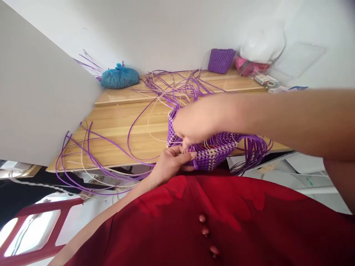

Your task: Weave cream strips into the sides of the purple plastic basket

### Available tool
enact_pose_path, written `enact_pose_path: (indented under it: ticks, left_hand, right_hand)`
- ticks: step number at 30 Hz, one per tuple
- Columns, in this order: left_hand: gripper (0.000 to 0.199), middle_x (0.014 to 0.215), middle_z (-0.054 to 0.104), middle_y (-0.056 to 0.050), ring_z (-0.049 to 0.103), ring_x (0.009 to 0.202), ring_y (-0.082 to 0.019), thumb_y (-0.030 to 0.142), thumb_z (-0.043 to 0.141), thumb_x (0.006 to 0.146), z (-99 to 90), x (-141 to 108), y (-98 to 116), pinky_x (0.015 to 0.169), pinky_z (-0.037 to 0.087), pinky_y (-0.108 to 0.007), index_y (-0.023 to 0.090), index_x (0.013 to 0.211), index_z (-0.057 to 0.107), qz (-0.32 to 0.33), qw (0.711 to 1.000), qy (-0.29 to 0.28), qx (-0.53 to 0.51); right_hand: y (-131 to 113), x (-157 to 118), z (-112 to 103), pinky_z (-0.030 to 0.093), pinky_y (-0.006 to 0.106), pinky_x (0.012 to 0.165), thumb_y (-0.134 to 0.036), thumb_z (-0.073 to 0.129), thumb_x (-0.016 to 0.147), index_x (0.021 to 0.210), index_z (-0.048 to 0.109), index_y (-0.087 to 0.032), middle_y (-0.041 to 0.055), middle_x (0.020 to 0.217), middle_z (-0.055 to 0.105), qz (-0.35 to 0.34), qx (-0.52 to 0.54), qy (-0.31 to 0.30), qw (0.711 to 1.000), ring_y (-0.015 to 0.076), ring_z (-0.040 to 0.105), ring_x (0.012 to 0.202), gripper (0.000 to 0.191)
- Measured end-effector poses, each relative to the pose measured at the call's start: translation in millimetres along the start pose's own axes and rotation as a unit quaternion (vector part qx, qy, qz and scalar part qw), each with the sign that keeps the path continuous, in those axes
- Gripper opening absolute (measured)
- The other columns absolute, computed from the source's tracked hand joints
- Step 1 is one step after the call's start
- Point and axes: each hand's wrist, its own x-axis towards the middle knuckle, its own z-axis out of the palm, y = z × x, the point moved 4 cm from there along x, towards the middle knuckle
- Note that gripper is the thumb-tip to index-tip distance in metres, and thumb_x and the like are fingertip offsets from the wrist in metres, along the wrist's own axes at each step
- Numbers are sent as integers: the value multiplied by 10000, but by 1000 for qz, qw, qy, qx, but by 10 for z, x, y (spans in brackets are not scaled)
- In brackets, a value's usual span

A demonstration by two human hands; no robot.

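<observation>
A half-woven purple and cream basket (212, 159) made of plastic strips stands against the table's front edge, close to the red garment. My left hand (176, 160) is closed on its near left rim, thumb on the outside. Over the basket's left part reaches my right hand (191, 125), slightly blurred, its fingertips pinched together at the rim just above my left thumb. A thin cream strip (159, 140) runs into those fingertips. My right hand and forearm hide part of the basket's far side. Loose purple strips (253, 149) hang from its right end.
Long strips (177, 85) lie tangled across the wooden table (113, 118), some drooping over its left front edge. At the back are a blue bag (119, 77), a small finished purple basket (221, 60), a white bag (262, 42) and a small box (262, 79).
</observation>
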Motion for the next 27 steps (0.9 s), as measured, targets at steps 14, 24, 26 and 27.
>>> enact_pose_path:
  ticks: [14,24,26,27]
  left_hand:
    - [410,793,672,-6,647,692,-137,274,929,526,45,-88,74,636,608,-285,126,843,714,0,999,35,31]
    - [337,765,689,-27,669,687,-183,227,875,579,-35,-117,5,707,616,-381,126,844,694,-17,997,45,-53]
    - [300,745,682,-29,669,697,-192,237,841,598,-40,-110,9,710,620,-391,131,834,689,-10,996,47,-70]
    - [293,760,689,-36,674,713,-201,244,827,612,-36,-105,14,710,621,-393,134,846,688,-7,996,49,-70]
  right_hand:
    - [-34,-138,312,248,233,540,-88,785,847,703,651,-107,-36,621,552,-120,57,-5,991,93,462,577,197]
    - [42,-7,558,254,220,552,-82,773,851,650,624,-111,-66,571,502,-162,174,39,971,86,439,569,252]
    - [81,0,575,260,212,560,-50,763,838,651,634,-110,-72,562,492,-167,197,56,965,79,436,567,235]
    - [94,4,583,263,209,565,-48,762,836,654,642,-109,-73,562,490,-170,208,66,961,77,435,567,226]
